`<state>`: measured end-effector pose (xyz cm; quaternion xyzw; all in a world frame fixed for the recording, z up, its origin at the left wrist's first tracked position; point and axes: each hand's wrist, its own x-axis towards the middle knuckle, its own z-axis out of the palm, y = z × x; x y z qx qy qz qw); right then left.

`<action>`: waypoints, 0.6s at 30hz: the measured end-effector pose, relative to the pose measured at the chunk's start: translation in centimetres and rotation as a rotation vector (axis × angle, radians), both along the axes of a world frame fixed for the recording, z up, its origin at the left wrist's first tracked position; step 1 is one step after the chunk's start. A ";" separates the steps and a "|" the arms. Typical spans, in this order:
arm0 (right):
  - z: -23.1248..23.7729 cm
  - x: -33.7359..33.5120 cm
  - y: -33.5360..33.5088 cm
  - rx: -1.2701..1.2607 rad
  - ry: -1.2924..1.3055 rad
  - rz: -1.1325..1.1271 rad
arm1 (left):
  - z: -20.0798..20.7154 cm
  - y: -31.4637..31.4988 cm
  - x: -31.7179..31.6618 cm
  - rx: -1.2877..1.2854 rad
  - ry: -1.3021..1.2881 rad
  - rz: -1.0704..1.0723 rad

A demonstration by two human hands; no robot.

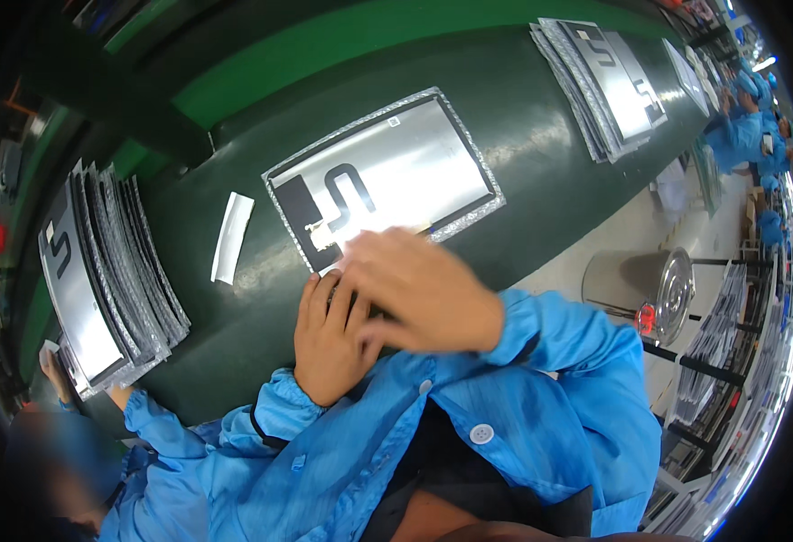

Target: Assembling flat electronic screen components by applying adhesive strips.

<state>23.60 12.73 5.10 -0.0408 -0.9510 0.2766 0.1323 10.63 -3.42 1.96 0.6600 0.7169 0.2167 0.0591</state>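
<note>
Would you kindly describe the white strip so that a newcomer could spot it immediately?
On the long dark green table, find the stack of silver panels at the left and the single panel nearer the middle. The white strip lies on the tabletop between them, touching neither. Its plain, narrow shape sets it apart from those broad, shiny neighbours.

Bright glare on silver panel point(419, 167), motion blur on upper of two hands point(428, 291), fisheye-bent edges, dark corners

Dark green table point(541, 108), pale floor point(729, 219)
</note>
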 end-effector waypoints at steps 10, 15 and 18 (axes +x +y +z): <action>-2.2 5.7 3.8 0.248 -0.209 -0.146 | 0.0 0.2 -0.4 0.050 -0.019 0.017; -1.2 7.9 7.9 0.060 -0.081 -0.225 | 0.6 0.1 -0.4 0.088 -0.014 0.039; -0.7 6.5 8.6 -0.027 0.032 -0.457 | 0.4 0.4 -0.6 0.070 -0.079 0.020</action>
